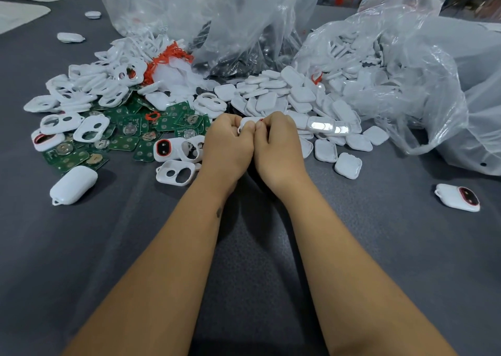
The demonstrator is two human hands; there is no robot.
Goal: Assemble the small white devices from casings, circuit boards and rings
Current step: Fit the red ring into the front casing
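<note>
My left hand (229, 142) and my right hand (278, 144) are pressed together at the middle of the table, both closed on one small white casing (247, 123) with a bit of red ring showing at its edge. Most of that piece is hidden by my fingers. Green circuit boards (127, 135) lie in a heap to the left. White front casings with two holes (90, 127) are spread over and around them. Solid white back covers (298, 95) are piled behind and right of my hands. Red rings (168, 57) sit in a bunch at the back.
Clear plastic bags (393, 65) of parts stand at the back and right. Finished white devices lie at the left (73, 184), far right (458, 197) and far back left (70, 37). The grey table top (257, 247) lies bare around my forearms.
</note>
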